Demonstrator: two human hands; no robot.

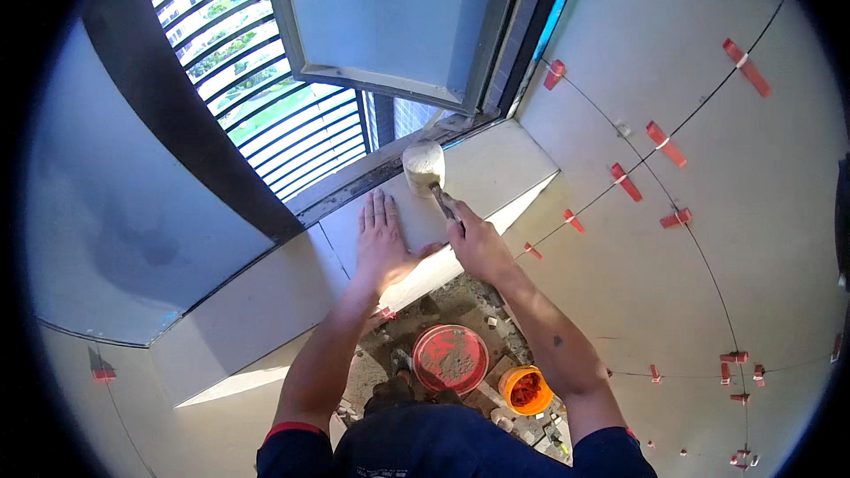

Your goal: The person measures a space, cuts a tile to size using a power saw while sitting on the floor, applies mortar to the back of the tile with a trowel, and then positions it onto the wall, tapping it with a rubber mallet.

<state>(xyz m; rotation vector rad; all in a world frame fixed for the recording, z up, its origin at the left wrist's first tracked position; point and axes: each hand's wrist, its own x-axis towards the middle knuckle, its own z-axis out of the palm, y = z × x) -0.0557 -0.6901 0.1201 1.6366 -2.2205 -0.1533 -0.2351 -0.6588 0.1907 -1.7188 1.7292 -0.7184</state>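
Note:
A pale tile [491,164] lies along the sill below the window. My left hand [382,239] rests on it with the palm down and fingers stretched out. In my right hand [478,243] is the handle of a mallet [425,168], the fingers wrapped round it. The mallet's whitish, worn head is over the tile near the window frame; whether it touches the tile I cannot tell. A thin joint separates this tile from the neighbouring sill tile [252,319] on the left.
An open window sash [390,18] and barred window [252,62] stand ahead. Red wedges [624,181] sit in joints of the tiled wall [637,274] on the right. By my feet are a red bucket [452,327] of mortar and an orange bucket [505,385] of red pieces, amid rubble.

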